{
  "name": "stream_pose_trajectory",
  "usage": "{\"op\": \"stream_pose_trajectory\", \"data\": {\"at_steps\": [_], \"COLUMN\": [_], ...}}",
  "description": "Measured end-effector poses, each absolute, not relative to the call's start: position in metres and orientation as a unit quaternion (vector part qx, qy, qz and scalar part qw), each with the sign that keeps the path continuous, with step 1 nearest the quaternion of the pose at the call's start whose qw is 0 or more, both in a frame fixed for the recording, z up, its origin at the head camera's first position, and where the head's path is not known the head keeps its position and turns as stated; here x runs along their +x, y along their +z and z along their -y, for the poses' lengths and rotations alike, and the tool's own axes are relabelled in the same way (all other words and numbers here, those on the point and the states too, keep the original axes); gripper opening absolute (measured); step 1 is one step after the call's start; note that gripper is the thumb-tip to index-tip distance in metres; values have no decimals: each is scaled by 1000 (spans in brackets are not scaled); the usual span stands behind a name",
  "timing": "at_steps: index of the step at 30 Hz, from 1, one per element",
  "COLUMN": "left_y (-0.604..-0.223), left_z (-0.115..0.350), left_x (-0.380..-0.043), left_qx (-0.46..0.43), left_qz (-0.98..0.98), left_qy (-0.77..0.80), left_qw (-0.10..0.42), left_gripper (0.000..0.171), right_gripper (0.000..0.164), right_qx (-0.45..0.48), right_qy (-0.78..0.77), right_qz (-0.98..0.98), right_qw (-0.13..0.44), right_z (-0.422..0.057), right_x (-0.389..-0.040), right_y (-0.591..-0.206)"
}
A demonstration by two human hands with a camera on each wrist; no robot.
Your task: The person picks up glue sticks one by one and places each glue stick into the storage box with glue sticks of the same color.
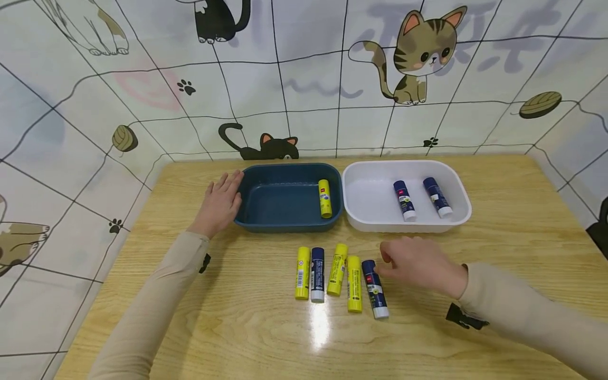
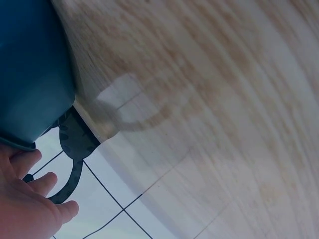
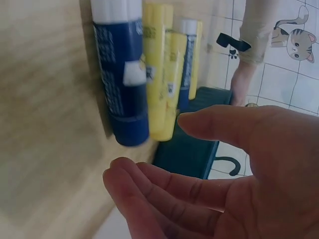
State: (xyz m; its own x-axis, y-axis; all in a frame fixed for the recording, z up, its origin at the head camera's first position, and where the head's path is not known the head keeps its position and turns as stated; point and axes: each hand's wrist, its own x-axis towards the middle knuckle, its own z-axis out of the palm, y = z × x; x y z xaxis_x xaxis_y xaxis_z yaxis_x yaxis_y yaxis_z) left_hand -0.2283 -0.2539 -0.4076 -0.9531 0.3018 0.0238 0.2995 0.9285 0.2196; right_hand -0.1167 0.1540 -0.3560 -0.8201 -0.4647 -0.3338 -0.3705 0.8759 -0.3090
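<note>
My left hand [image 1: 219, 203] rests on the left end of a dark blue plastic bin [image 1: 285, 228], fingers extended; in the left wrist view the fingertips lie by its rim. My right hand [image 1: 420, 264] hovers beside a navy glue stick [image 1: 375, 290] with a white end, at the right of a row. In the right wrist view, thumb and fingers are spread apart near that stick's navy end, holding nothing. Left of it lie yellow glue sticks [image 1: 354, 285] and another navy glue stick [image 1: 317, 274]. One yellow glue stick [image 1: 325, 198] is inside the blue bin.
A white bin [image 1: 404, 227] stands against the blue bin's right side, with two navy glue sticks [image 1: 405, 200] in it. Both bins sit near the back of the wooden table [image 1: 237, 327]. A cat-patterned cloth [image 1: 313, 84] hangs behind and along the sides.
</note>
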Motion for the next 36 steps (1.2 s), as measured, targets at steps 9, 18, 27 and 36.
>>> {"op": "stream_pose_trajectory", "data": {"at_steps": [9, 18, 27, 36], "left_y": [-409, -409, -410, -410], "left_z": [253, 254, 256, 257], "left_x": [-230, -228, -229, -230], "left_qx": [154, 151, 143, 144], "left_qz": [-981, -981, -981, -981], "left_qy": [119, 119, 128, 128], "left_qw": [3, 8, 20, 20], "left_gripper": [54, 54, 57, 58], "right_gripper": [29, 39, 44, 43], "right_qx": [-235, -214, -204, -193], "right_qy": [-102, -93, -88, -113], "right_qz": [-950, -953, -957, -956], "right_qw": [178, 191, 185, 189], "right_z": [-150, -142, -137, -138], "right_x": [-100, -93, -89, -89], "right_y": [-373, -384, -390, -391]}}
